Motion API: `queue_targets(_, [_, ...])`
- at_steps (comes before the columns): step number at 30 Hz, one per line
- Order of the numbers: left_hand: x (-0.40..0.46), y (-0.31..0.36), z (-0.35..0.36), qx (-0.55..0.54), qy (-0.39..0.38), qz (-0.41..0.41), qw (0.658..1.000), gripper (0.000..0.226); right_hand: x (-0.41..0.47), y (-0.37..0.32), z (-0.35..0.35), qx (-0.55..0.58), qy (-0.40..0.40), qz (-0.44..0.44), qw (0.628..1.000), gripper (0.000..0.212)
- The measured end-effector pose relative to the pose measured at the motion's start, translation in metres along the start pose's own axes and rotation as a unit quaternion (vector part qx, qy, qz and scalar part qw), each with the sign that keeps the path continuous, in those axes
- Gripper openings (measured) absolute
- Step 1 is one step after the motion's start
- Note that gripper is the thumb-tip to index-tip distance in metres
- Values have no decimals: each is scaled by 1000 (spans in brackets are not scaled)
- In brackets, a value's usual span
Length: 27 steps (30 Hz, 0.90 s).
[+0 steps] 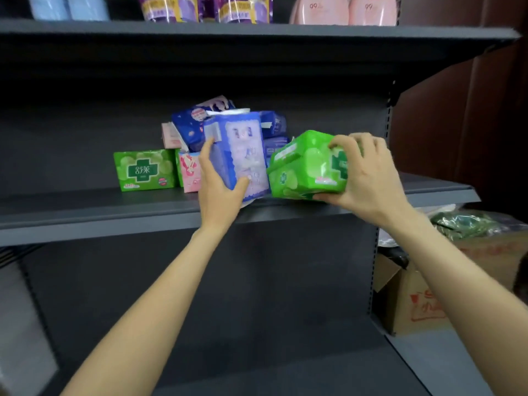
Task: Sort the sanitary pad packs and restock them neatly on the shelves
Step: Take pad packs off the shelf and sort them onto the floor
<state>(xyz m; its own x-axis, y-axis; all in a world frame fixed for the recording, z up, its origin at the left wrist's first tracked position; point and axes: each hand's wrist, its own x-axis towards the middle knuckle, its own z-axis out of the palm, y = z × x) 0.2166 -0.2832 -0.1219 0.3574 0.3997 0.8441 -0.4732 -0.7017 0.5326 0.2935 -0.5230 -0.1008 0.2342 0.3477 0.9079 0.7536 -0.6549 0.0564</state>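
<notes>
Two packs are in your hands at once, so deal with them one at a time. Your right hand (pixel 368 178) grips a green pack (pixel 307 167), fingers curled over its top and thumb under its lower edge, holding it tilted just above the front of the middle shelf (pixel 85 215). Your left hand (pixel 220 187) clasps a blue-and-lilac pack (pixel 243 152) from the side, thumb on its front face and fingers behind, with the pack standing nearly upright at the shelf's front edge.

Behind them sits an unsorted heap (pixel 200 124) of dark blue and pink packs, leaning on one another; how many there are you can't really count, since your hands cover part of it. A second green pack (pixel 144 170) already stands upright on the left of the shelf, label forward, with a pink pack (pixel 190 172) just beside it.

Take the green pack in your right hand over to its twin on the left and stand it label forward, flush against it. Level it before you let go, because soft wrapping slumps if set down tilted. Keep your left hand steady on the blue-and-lilac pack meanwhile; it seems to prop the heap, and letting go could send packs off the edge.
</notes>
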Motion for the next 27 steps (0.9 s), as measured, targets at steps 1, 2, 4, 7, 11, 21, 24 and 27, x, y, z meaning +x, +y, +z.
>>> queue_targets(1, [-11,9,-4,-43,1,8,999,77,-17,-2,-9,32,23,30,999,85])
queue_targets(2, [-23,18,-7,-80,-15,9,997,73,-35,-5,-18,80,31,72,994,84])
queue_targets(4, [-52,29,-11,-102,-77,-2,992,64,-71,-8,-38,198,8,161,967,82])
queue_targets(7, [-105,25,-8,-55,-185,-19,981,62,-135,0,-53,299,-67,264,914,77])
queue_targets(11, [-182,-7,16,57,-329,-43,942,73,-233,18,-41,227,-163,342,897,77])
queue_targets(21, [-422,-107,129,233,-547,-153,789,61,-468,28,3,1,-279,522,806,81])
queue_targets(24, [-476,-131,154,292,-583,-164,740,61,-504,26,10,-11,-271,555,786,79])
queue_targets(27, [-508,-152,167,316,-588,-189,720,72,-525,22,19,4,-283,549,786,78])
